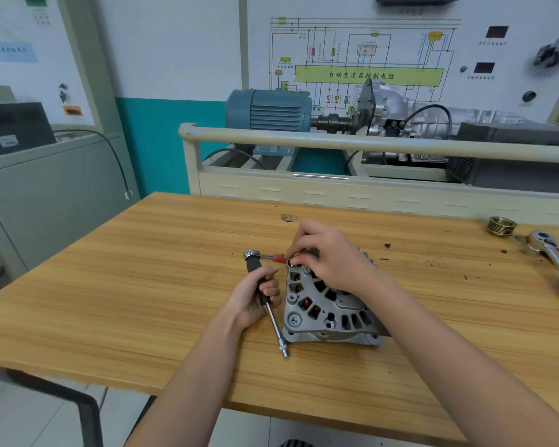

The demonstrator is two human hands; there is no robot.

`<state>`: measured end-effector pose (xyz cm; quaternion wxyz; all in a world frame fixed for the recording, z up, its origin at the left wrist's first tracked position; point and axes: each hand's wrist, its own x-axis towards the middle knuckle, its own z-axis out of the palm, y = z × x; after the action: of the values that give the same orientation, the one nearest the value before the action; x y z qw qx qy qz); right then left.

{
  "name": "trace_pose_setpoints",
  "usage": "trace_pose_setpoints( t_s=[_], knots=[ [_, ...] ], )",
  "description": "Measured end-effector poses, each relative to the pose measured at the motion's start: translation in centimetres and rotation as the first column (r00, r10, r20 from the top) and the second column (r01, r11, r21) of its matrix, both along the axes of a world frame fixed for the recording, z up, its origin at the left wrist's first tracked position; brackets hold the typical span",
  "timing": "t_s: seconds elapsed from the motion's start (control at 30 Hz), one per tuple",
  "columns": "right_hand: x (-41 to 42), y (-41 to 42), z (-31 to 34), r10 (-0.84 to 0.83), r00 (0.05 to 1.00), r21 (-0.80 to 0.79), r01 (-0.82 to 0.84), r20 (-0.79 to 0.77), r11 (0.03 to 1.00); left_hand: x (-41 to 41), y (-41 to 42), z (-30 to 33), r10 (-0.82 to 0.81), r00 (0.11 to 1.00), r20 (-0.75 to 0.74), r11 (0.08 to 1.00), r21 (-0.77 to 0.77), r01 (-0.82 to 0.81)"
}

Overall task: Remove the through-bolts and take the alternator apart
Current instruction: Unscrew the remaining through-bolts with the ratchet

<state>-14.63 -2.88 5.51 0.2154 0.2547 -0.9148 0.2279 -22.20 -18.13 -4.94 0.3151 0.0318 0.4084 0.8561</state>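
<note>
A grey cast alternator (329, 308) stands on the wooden table (142, 285), its vented end housing facing me. My right hand (329, 256) lies over its upper part, fingers curled around the top corner; what the fingertips pinch there is hidden. My left hand (255, 301) grips a black-handled driver with a chrome shaft (276, 324) just left of the alternator, its free square tip pointing toward me. A small ratchet with a chrome head and red handle (265, 255) lies level between the top of the driver's handle and my right fingertips.
At the right of the table sit a brass-coloured pulley (501, 225) and a large ratchet with a red and black handle (554, 256). A washer (288, 217) and small dark bits (387, 245) lie farther back. A training bench with a blue motor (268, 111) stands behind.
</note>
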Motion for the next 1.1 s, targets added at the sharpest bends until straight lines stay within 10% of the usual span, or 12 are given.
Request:
trace_pose_setpoints(
  t_s=[0.47, 0.83, 1.1],
  knots=[
    [0.2, 0.2, 0.2, 0.007, 0.989, -0.064, -0.017, -0.146, 0.998, 0.3, 0.0, 0.7, 0.009, 0.999, 0.033, 1.000, 0.020, -0.010],
    [3.4, 1.9, 2.9, -0.221, 0.949, -0.517, 0.076, -0.224, 0.853, 0.4, -0.2, 0.3, 0.015, 0.999, 0.041, 0.999, 0.043, -0.017],
    [5.1, 9.4, -3.9, -0.548, 0.810, -0.863, 0.416, 0.209, 0.286, 0.7, -0.3, 0.1, 0.048, 0.998, 0.046, 0.996, 0.077, -0.051]
  ],
)
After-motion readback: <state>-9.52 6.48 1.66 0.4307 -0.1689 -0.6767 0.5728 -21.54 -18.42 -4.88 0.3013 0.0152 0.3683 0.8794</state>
